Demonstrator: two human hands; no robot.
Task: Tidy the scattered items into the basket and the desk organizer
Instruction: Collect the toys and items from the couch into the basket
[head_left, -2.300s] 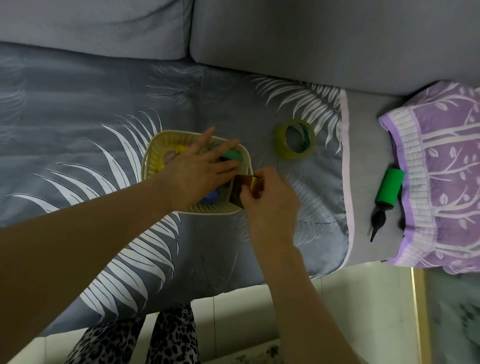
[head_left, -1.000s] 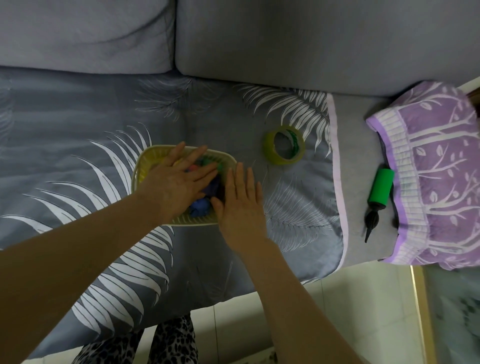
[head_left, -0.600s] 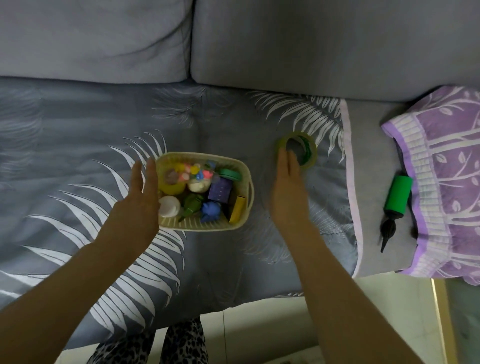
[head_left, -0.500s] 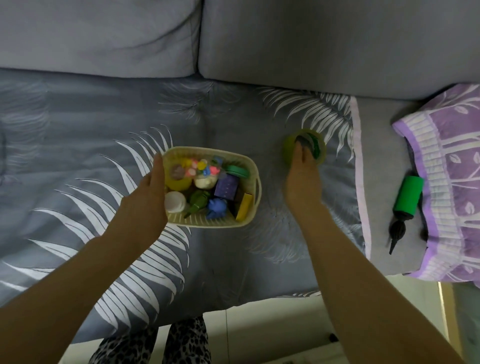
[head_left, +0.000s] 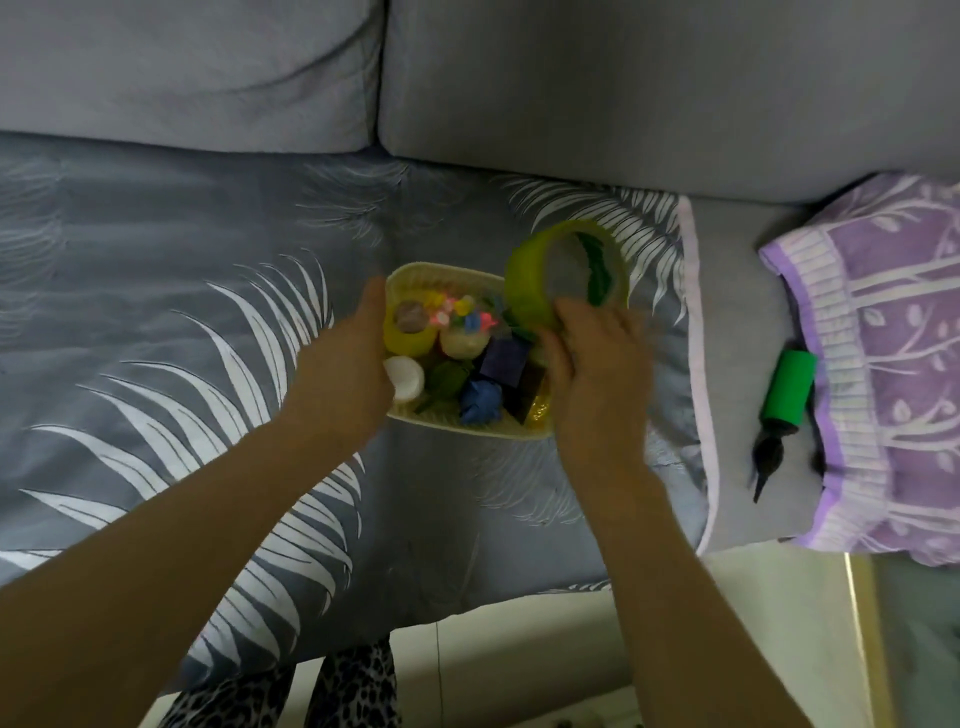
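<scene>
A grey sofa filled the upper part of the head view, and its seat was covered by a grey sheet printed with white fern leaves. A purple patterned cloth was seen bunched at the right end of the seat, and a strip of pale tiled floor was visible below the sheet's hanging edge. A cream plastic basket was set on the sheet near the middle, already crowded with small items: a yellow cup, a white round lid, a purple block, a blue crumpled piece and a cluster of small bright bits. The left hand was laid against the basket's left wall, its thumb along the rim; the other fingers were hidden, so whether they were curled could not be told. The right hand was held over the basket's right end, and a yellow-green tape roll was gripped by its fingers at the lower edge, the roll being raised on its side above the basket's far right corner. A green hand pump with a black nozzle was left lying well apart to the right, just beside the purple cloth.
</scene>
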